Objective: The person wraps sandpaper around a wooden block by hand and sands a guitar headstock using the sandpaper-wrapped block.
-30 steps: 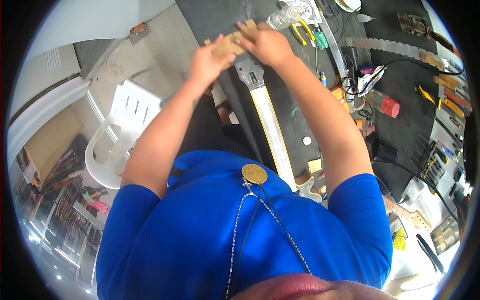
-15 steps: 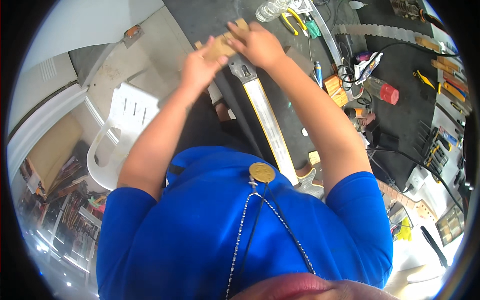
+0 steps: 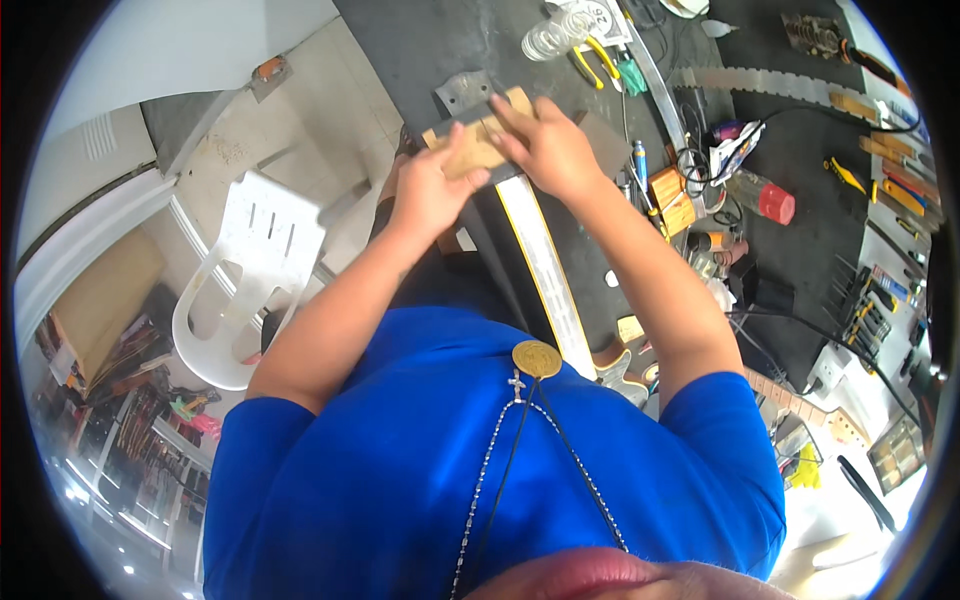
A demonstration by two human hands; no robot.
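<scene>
Both of my hands press on a tan sanding block (image 3: 476, 152) that lies crosswise over a guitar neck. My left hand (image 3: 433, 187) grips the block's left part, thumb on the near side. My right hand (image 3: 552, 150) holds the right part with its fingers on top. Dark material shows along the block's edges. From under the block the pale, taped-looking face of the guitar neck (image 3: 545, 262) runs toward my belly, with a yellowish edge. Beyond the block the dark headstock (image 3: 466, 90) sticks out. Part of the guitar body (image 3: 622, 372) shows beside my shirt.
On the dark workbench (image 3: 400, 45) lie yellow-handled pliers (image 3: 598, 65), a clear coiled item (image 3: 556, 36), a long metal straightedge (image 3: 655, 80) and a red-capped clear bottle (image 3: 775, 195). Hand tools line the right side. A white plastic chair (image 3: 262, 235) stands at left.
Both hands and the sanding block have moved nearer to me and slightly right, along the neck. The headstock's far end now shows beyond the block.
</scene>
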